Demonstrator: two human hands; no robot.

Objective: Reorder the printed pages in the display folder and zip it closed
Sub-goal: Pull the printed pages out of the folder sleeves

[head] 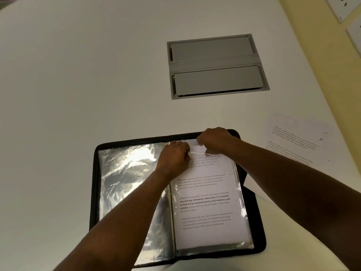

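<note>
Head view: the display folder (pixel 93 192) lies open on the white table (pixel 78 75), toward six o'clock in the frame, its black zip border showing around the clear sleeves. The left half holds an empty, shiny plastic sleeve (pixel 127 192). On the right half lies a printed page (pixel 207 202), its top edge sticking out above the sleeve mouth. Both hands meet at the twelve o'clock end of that page. The left hand (pixel 173 156) has its fingers curled, pinching the clear sleeve's top edge beside the spine. The right hand (pixel 214 138) is curled too, gripping the top of the page. At three o'clock from the folder, a second printed sheet (pixel 293 141) lies apart on the table. A grey cable hatch (pixel 216 66) sits at twelve o'clock, well beyond the folder.
</note>
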